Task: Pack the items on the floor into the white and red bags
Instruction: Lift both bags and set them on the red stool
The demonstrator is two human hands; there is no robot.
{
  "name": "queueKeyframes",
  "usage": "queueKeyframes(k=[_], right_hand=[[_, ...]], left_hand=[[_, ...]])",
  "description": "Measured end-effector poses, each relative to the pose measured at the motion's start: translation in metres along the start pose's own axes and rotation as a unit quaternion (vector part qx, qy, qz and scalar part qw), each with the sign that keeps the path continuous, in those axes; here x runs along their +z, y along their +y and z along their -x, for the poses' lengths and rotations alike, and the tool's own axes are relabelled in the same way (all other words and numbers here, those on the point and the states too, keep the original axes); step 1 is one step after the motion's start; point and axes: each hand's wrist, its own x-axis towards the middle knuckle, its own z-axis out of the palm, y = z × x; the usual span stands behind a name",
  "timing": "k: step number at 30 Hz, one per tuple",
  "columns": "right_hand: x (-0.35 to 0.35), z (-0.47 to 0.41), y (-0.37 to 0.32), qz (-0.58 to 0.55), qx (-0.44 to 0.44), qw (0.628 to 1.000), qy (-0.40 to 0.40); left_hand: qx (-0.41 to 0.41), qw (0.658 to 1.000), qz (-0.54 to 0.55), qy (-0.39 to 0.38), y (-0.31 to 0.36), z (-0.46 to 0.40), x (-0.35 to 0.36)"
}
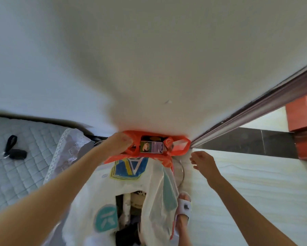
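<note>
A: State the bag count and positions.

B: Two bags. One red bag stands against the wall, mouth open. One white bag stands directly in front of it, nearer the person, mouth also open.

A: Contents?

B: In the red bag, one printed box lies on top, and one small red carton sits beside it. Contents of the white bag are too dark to count.

A: Hand status?

B: Left hand grips one handle of the red bag, fingers curled around it. Right hand hangs apart to the right of the bag, fingers loosely spread, holding nothing.

A: Other items?

B: One slipper on the tiled floor; one quilted mattress at left.
</note>
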Motion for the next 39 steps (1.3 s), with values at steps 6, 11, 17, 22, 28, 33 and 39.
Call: queueKeyframes(k=[6, 11, 17, 22, 28, 33, 39], right_hand=[[0.032, -0.144, 0.061, -0.006, 0.073, 0.997, 0.016], [0.051, -0.187, 0.087, -0.070, 0.109, 0.991, -0.034], [0.052, -0.187, 0.073, -0.208, 0.126, 0.970, -0.032], [0.046, -0.159, 0.026, -0.138, 0.069, 0.988, -0.013], [0.044, -0.082, -0.024, -0.051, -0.021, 0.996, -0.072], [0.036, -0.024, -0.060, -0.056, -0.072, 0.992, -0.086], [0.020, 0.047, -0.098, -0.119, -0.071, 0.984, -0.109]], left_hand=[[-0.095, 0.990, -0.086, -0.054, -0.041, -0.141, 0.069], [-0.122, 0.991, -0.039, -0.038, -0.057, -0.176, 0.097], [-0.180, 0.980, 0.083, 0.021, -0.058, -0.168, 0.087], [-0.150, 0.954, 0.203, 0.161, -0.051, -0.149, 0.032], [-0.105, 0.943, 0.280, 0.144, -0.042, -0.087, -0.003], [-0.051, 0.942, 0.301, 0.138, -0.027, -0.024, -0.041], [0.030, 0.961, 0.252, 0.108, -0.002, 0.048, -0.076]])
